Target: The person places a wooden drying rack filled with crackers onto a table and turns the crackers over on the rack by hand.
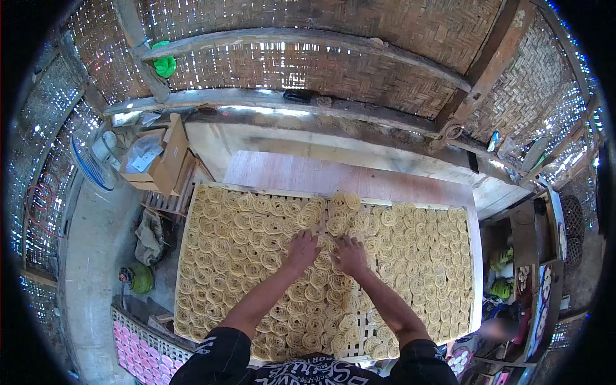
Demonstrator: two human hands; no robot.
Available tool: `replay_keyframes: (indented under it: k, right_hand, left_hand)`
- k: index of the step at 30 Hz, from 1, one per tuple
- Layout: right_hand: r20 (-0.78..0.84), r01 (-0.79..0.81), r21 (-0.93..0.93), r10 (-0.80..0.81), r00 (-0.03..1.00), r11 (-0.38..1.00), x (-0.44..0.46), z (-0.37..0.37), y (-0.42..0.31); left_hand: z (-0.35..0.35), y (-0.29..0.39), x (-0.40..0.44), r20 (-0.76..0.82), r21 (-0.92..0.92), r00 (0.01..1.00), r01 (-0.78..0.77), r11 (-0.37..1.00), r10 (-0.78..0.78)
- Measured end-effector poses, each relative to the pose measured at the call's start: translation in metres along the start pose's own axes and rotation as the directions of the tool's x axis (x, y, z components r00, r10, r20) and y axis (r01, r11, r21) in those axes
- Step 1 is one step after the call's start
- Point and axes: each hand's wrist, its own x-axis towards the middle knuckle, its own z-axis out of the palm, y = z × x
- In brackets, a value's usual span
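Observation:
Many round, flat coils of pale yellow noodles (218, 263) lie in close rows on two woven bamboo trays (356, 343) set side by side. My left hand (303, 250) is at the inner edge of the left tray, its fingers curled down on a noodle coil. Just across the seam, my right hand (350, 255) bends its fingers over a coil on the right tray. Both palms face down, so the fingertips are partly hidden. Some coils overlap near the seam ahead of my hands, and slats show between others.
A pinkish board (321, 172) lies under the trays' far side. Left are a cardboard box (160, 163), a fan (93, 160), a green gas cylinder (138, 278) and a tray of pink discs (144, 356). Another person (500, 329) is low at the right, beside shelves (542, 256).

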Motion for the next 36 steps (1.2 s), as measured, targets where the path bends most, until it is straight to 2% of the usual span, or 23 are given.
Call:
replay_keyframes:
  k: [2, 5, 8, 11, 13, 14, 15, 18, 19, 21, 22, 23, 26, 27, 29, 32, 35, 36]
  right_hand:
    - [0.081, -0.026, 0.018, 0.025, 0.996, 0.999, 0.0, -0.005, -0.005]
    - [0.028, 0.042, -0.029, -0.042, 0.999, 0.999, 0.007, 0.002, 0.005]
    - [0.185, 0.08, 0.066, -0.091, 0.979, 0.995, 0.018, -0.018, 0.012]
    - [0.197, -0.115, 0.286, 0.059, 0.979, 0.951, 0.022, -0.04, 0.017]
    - [-0.098, -0.023, 0.34, 0.06, 0.993, 0.94, 0.023, -0.04, 0.02]
    - [-0.247, 0.03, 0.356, 0.063, 0.967, 0.934, 0.021, -0.039, 0.019]
    - [-0.251, 0.028, 0.344, 0.063, 0.966, 0.939, 0.018, -0.035, 0.017]
    - [-0.199, -0.082, 0.124, 0.106, 0.974, 0.989, -0.004, -0.016, -0.003]
    - [-0.178, -0.024, 0.093, 0.04, 0.983, 0.995, -0.006, -0.01, -0.01]
    - [-0.107, 0.088, 0.046, -0.083, 0.991, 0.995, -0.024, 0.004, -0.029]
    - [-0.074, 0.145, 0.024, -0.143, 0.987, 0.989, -0.027, 0.007, -0.036]
    - [-0.032, 0.113, 0.117, -0.11, 0.993, 0.987, -0.026, 0.008, -0.041]
    - [0.092, -0.012, 0.172, -0.004, 0.996, 0.985, -0.011, 0.01, -0.039]
    - [0.127, -0.011, 0.163, -0.01, 0.992, 0.987, -0.007, 0.014, -0.037]
    - [0.191, 0.0, 0.134, -0.025, 0.981, 0.991, 0.006, 0.021, -0.03]
    - [0.165, -0.071, 0.15, 0.046, 0.985, 0.986, 0.015, 0.037, -0.025]
    - [0.204, 0.072, 0.218, -0.118, 0.972, 0.973, 0.019, 0.023, -0.02]
    - [0.253, 0.004, 0.275, -0.077, 0.964, 0.961, 0.019, 0.012, -0.02]
  left_hand:
    - [0.017, 0.004, 0.005, -0.011, -0.004, 0.998, 0.069, 0.998, -0.069]
    - [0.015, 0.012, 0.007, -0.142, -0.191, 0.975, 0.14, 0.972, -0.168]
    - [0.01, 0.014, 0.012, 0.11, -0.447, 0.966, 0.257, 0.857, -0.233]
    - [-0.015, 0.017, 0.019, 0.025, -0.495, 0.962, 0.249, 0.832, -0.273]
    - [-0.028, 0.012, 0.02, -0.211, -0.425, 0.964, 0.057, 0.904, -0.16]
    - [-0.032, 0.009, 0.017, -0.324, -0.369, 0.941, -0.035, 0.929, -0.093]
    - [-0.03, 0.005, 0.013, -0.279, -0.327, 0.959, -0.045, 0.944, -0.051]
    - [-0.007, -0.009, -0.017, -0.125, 0.01, 0.992, -0.033, 0.999, 0.034]
    - [-0.002, -0.015, -0.023, -0.151, 0.028, 0.985, -0.085, 0.996, 0.088]
    - [0.007, -0.019, -0.045, -0.177, 0.054, 0.966, -0.179, 0.982, 0.186]
    - [0.006, -0.019, -0.044, -0.132, 0.029, 0.977, -0.167, 0.986, 0.169]
    - [0.005, -0.021, -0.041, -0.087, 0.006, 0.985, -0.152, 0.988, 0.152]
    - [0.002, -0.025, -0.03, 0.026, -0.115, 0.999, -0.022, 0.993, 0.025]
    - [0.004, -0.027, -0.027, 0.063, -0.164, 0.998, 0.034, 0.986, -0.024]
    - [0.0, -0.027, -0.018, 0.137, -0.127, 0.989, 0.078, 0.989, -0.06]
    - [-0.004, -0.03, -0.005, 0.209, -0.089, 0.975, 0.099, 0.991, -0.079]
    - [-0.004, -0.038, 0.004, 0.246, -0.03, 0.967, 0.07, 0.997, -0.061]
    - [-0.004, -0.041, 0.005, 0.257, -0.007, 0.965, 0.056, 0.998, -0.052]
